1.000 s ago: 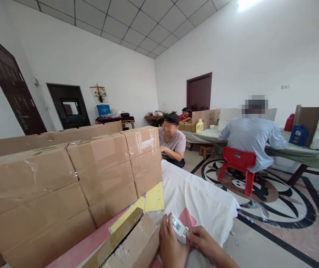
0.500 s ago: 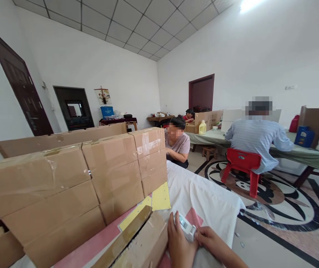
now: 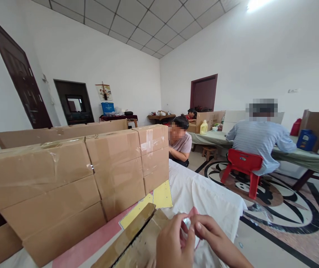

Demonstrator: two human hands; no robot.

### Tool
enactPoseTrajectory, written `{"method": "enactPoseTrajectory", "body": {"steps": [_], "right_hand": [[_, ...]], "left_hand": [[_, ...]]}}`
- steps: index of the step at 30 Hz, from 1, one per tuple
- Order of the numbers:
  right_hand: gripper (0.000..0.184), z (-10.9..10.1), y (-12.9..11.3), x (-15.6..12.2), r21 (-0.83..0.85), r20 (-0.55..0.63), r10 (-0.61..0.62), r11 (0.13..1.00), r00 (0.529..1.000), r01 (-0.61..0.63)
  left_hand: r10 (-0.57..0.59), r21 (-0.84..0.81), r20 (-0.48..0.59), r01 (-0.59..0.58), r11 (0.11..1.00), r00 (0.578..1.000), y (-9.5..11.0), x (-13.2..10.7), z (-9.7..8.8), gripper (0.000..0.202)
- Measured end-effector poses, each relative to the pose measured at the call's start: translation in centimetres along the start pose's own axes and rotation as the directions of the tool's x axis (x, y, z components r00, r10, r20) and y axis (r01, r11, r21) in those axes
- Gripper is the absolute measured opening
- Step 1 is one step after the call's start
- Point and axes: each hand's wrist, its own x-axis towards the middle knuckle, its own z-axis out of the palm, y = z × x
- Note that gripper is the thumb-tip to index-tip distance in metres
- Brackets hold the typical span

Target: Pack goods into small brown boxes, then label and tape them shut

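Low at the front of the view, my left hand [image 3: 173, 238] is closed around a small white device [image 3: 186, 222] with a grey-green window on it. Most of the device is hidden behind my fingers. From the right, my right hand [image 3: 208, 230] presses its curled thumb and fingers against the device's top end. Both hands are close together above a white cloth [image 3: 204, 190], just right of an open cardboard box [image 3: 142, 238].
Stacked cardboard boxes [image 3: 114, 171] form a wall on the left. A person [image 3: 180, 143] crouches beyond the cloth. Another person [image 3: 260, 137] sits on a red chair [image 3: 245, 163] at a table with bottles.
Both hands have turned and drawn closer together, so less of the white device shows. My left hand has shifted slightly left, and the camera view has shifted a little.
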Motion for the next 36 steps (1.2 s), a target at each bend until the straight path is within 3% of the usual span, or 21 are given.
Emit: {"method": "enactPoseTrajectory", "body": {"steps": [4, 8, 13, 18, 23, 28, 30, 33, 36], "right_hand": [[0.057, 2.3, -2.1, 1.1, -0.081, 0.071, -0.144, 0.985, 0.987, 0.150], [0.057, 3.9, -2.4, 1.8, -0.068, 0.115, -0.211, 0.973, 0.971, 0.220], [0.059, 4.6, -2.3, 3.0, -0.102, 0.147, -0.243, 0.961, 0.959, 0.259], [0.058, 5.1, -2.4, 3.7, -0.139, 0.189, -0.231, 0.956, 0.954, 0.259], [0.060, 6.0, -2.4, 5.0, -0.096, 0.200, -0.278, 0.949, 0.940, 0.301], [0.046, 7.5, -1.2, 8.4, -0.106, 0.123, -0.361, 0.921, 0.924, 0.374], [0.033, 8.1, -0.1, 10.0, -0.188, 0.210, -0.371, 0.893, 0.905, 0.409], [0.043, 8.7, 1.1, 11.4, -0.327, 0.437, -0.289, 0.831, 0.852, 0.450], [0.057, 8.7, 1.4, 11.6, -0.397, 0.507, -0.191, 0.814, 0.840, 0.425]], "left_hand": [[0.032, 0.062, 0.095, -0.038, 0.997, 0.995, 0.2, 0.5, -4.2, 0.019], [-0.013, 0.122, 0.206, -0.012, 0.992, 0.978, -0.1, 0.7, -6.9, 0.015], [-0.050, 0.199, 0.247, 0.000, 0.980, 0.968, -0.9, 0.8, -8.6, 0.017], [0.007, 0.309, 0.228, -0.079, 0.948, 0.974, -1.5, 0.5, -10.1, 0.025], [-0.025, 0.364, 0.222, -0.059, 0.929, 0.975, -1.4, 0.9, -11.1, 0.031], [-0.165, 0.428, 0.043, 0.131, 0.894, 0.985, -1.2, 0.8, -12.7, 0.036], [-0.236, 0.414, -0.038, 0.230, 0.880, 0.971, -1.1, 0.6, -14.1, 0.038], [-0.400, 0.421, -0.081, 0.395, 0.817, 0.913, -0.9, 0.6, -16.3, 0.036], [-0.553, 0.469, -0.039, 0.505, 0.725, 0.832, -0.9, 0.7, -17.8, 0.031]]}}
